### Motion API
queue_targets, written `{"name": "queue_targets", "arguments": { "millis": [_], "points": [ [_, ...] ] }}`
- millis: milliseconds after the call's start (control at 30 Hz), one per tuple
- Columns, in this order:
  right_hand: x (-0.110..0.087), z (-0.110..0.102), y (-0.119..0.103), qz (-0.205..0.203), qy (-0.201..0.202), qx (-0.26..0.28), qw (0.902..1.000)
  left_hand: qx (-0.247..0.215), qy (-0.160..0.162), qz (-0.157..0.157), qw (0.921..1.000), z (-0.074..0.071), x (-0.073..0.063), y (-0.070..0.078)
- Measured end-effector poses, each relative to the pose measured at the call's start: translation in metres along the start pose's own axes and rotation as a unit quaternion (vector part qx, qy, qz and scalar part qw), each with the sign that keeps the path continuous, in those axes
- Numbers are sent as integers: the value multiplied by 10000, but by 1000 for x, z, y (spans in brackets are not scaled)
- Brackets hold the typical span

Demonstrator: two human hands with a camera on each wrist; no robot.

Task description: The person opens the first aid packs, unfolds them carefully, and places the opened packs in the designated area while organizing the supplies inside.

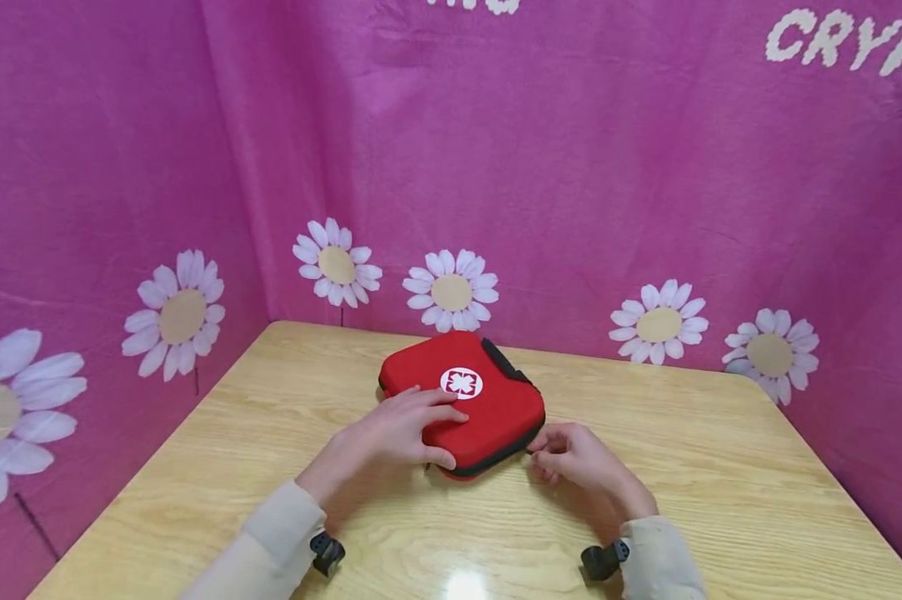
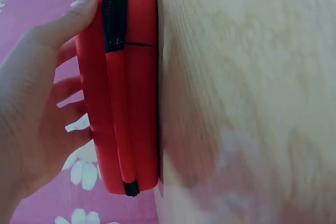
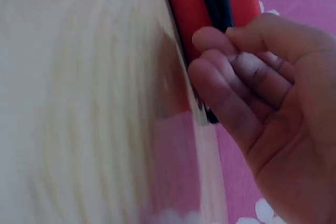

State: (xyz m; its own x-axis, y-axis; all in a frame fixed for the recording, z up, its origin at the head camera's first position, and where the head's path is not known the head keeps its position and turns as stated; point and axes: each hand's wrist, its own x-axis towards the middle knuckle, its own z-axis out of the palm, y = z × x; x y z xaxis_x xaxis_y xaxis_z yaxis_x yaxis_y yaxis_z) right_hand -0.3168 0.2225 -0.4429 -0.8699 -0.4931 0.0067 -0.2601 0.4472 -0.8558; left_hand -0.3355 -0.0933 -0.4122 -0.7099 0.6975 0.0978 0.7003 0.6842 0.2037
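A red zippered first-aid case with a white round emblem lies flat on the wooden table, its lid down. My left hand rests on its near left part, fingers spread over the top and thumb at the front edge. In the left wrist view, a black zipper ends partway along the side, with a thin dark cord hanging by it. At the case's right corner, my right hand pinches a small dark zipper pull between thumb and forefinger. Those fingertips mostly hide the pull in the right wrist view.
The light wooden table extends around the case. A pink curtain with white daisies rises along its back and left edges. A black handle runs along the case's far right side.
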Motion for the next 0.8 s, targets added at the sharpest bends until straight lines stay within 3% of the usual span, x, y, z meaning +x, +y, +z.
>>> {"name": "queue_targets", "arguments": {
  "millis": [233, 400, 467, 667, 800],
  "points": [
    [9, 20, -15, -144, -579, 8, 9982, 687, 137, -448, 9965, 6, 14, 18],
    [7, 21, -15, 8, -326, -13, 9995, 1182, 246, -783, 9896, 9, 23, 29],
    [5, 17, -10, 67, -239, 0, 9997, 1103, 251, -637, 9915, 8, 24, 26],
    [1, 8, -6, -60, -222, 118, 9997, 292, 302, 153, 9990, 5, 12, -6],
    [1, 5, -2, -168, -136, -8, 9998, 639, 646, 264, 9955, 11, 11, -6]
  ]
}}
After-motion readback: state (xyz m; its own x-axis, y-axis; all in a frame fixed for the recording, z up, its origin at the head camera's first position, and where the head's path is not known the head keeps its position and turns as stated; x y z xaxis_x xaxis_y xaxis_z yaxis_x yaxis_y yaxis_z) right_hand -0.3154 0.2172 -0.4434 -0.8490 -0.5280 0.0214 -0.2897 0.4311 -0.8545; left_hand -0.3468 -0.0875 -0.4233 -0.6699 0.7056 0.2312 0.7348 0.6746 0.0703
